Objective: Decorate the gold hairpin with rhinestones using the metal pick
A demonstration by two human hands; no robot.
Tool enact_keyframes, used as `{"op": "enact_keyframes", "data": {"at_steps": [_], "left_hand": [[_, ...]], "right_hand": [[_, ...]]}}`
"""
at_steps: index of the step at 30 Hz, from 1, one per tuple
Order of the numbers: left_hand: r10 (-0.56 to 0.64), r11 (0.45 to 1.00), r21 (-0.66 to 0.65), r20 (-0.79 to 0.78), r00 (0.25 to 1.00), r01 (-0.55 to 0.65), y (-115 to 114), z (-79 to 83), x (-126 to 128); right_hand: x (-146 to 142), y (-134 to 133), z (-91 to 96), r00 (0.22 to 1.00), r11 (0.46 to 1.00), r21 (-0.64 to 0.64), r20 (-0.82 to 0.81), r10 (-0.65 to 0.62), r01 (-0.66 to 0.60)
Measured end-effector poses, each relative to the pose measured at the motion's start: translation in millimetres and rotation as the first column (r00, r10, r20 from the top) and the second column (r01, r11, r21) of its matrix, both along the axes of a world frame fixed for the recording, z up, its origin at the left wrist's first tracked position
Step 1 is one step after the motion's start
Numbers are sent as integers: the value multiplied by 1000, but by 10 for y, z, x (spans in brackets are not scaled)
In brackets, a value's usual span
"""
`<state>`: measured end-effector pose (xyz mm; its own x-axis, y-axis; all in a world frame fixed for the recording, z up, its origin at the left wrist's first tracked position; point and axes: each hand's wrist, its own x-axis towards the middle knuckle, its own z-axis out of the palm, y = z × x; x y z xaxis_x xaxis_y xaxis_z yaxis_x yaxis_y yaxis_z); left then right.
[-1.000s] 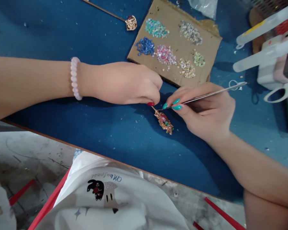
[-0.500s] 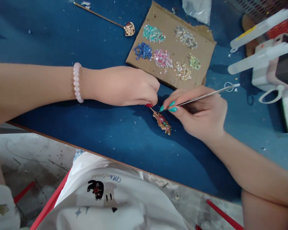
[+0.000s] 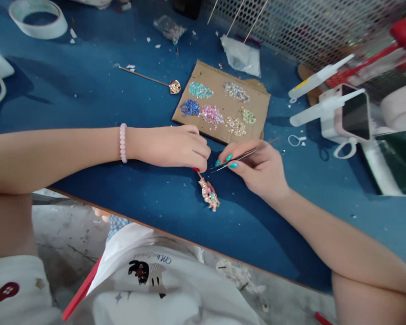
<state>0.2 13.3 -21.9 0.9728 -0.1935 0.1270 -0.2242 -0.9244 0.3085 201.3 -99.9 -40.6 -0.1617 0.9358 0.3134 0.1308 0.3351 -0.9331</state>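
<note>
- Hairpin ornament (image 3: 209, 194), gold and studded with coloured stones, lies on the blue table (image 3: 88, 90) just nearer the person than the cardboard sheet (image 3: 260, 101); its thin pin runs up to the left hand's fingertips.
- Blue table: it carries everything named below, and the cardboard sheet lies near its middle.
- Wire mesh rack (image 3: 291, 27) stands beyond the cardboard sheet, at the table's far side.
- Cardboard sheet: a flat brown piece bearing six small heaps of rhinestones (image 3: 211, 113) in teal, silver, blue, pink, gold and green.
- Left hand (image 3: 171, 146) rests on the table just left of the cardboard sheet's near edge, fingers curled shut, the red-nailed tips pinching the ornament's pin. A bead bracelet (image 3: 122, 142) circles the wrist.
- Right hand (image 3: 257, 169) lies just below the cardboard sheet's near right corner, its teal-nailed fingers (image 3: 228, 159) closed round the tweezers (image 3: 238, 158).
- Tweezers: slim and metal, their tips point left toward the left hand's fingertips, a little above the ornament and apart from it; whether they pinch a stone cannot be told.
- Tape roll (image 3: 39, 18) sits far to the left of the cardboard sheet, at the far corner.
- Second gold pin (image 3: 152, 80) lies just left of the cardboard sheet's far corner.
- Clear plastic bag (image 3: 242, 56) lies just beyond the cardboard sheet.
</note>
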Motion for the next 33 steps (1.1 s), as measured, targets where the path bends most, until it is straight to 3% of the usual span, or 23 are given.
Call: {"op": "enact_keyframes", "data": {"at_steps": [5, 12, 18, 23, 33], "left_hand": [[-55, 998, -27, 34, 998, 56, -14, 11, -9], [46, 999, 16, 58, 997, -47, 23, -28, 23], [-50, 998, -28, 66, 997, 52, 104, -51, 12], [-50, 998, -22, 46, 998, 51, 107, -20, -5], [-44, 995, 88, -9, 999, 45, 47, 20, -23]], "right_hand": [[33, 72, -23, 993, 999, -41, -116, 14, -19], [34, 111, -20, 980, 994, -69, -186, 66, -80], [29, 88, -21, 979, 978, -97, -103, 177, -187], [-14, 59, 30, 973, 961, -160, 14, 229, -224], [-8, 105, 5, 980, 963, -188, 26, 200, -192]]}}
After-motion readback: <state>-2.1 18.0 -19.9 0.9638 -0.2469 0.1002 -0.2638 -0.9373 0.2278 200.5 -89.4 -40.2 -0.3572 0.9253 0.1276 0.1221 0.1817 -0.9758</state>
